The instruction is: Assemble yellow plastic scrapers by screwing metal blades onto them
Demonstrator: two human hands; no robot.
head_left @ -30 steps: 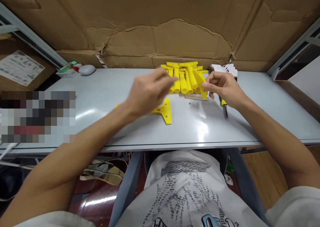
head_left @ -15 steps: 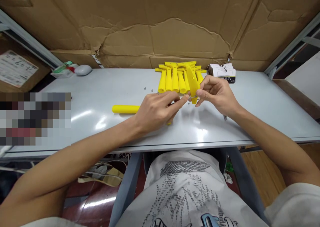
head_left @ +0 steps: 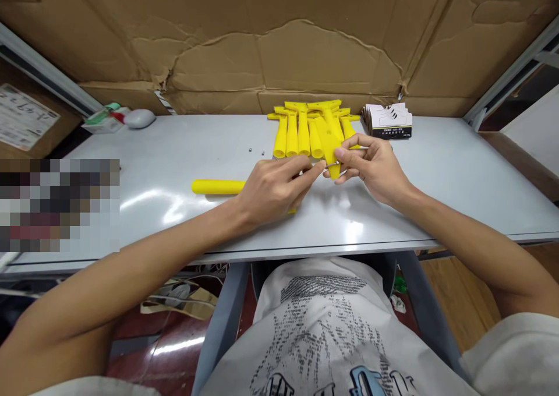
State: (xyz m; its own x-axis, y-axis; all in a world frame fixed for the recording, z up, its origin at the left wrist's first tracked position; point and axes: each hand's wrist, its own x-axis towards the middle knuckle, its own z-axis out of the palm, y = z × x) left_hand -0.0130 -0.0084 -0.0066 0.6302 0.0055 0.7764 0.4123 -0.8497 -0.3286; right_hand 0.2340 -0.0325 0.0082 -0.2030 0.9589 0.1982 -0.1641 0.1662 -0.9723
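Fingers and thumb of my right hand [head_left: 379, 168] are closed on a flat yellow plastic piece [head_left: 328, 135], which is tilted with its narrow end toward me. My left hand [head_left: 273, 187] pinches a thin metal pin [head_left: 331, 165], whose tip reaches the lower part of the yellow piece near my right thumb. Whether the tip is in a hole I cannot tell. Below my left hand lies a yellow tube-like handle [head_left: 217, 187], partly covered by the hand. Several yellow T-shaped handles [head_left: 292, 135] lie side by side just behind my hands.
Two tiny metal nuts [head_left: 262, 153] lie on the grey-white table [head_left: 152, 157]. A stack of printed cards [head_left: 391, 122] stands at the back right. At the back left are a computer mouse [head_left: 140, 118] and a small clear box [head_left: 103, 121]. Cardboard [head_left: 218, 64] walls the rear.
The yellow piece has turned in my right hand, so more of its flat face shows. Both hands stay close together, and the view has shifted slightly.
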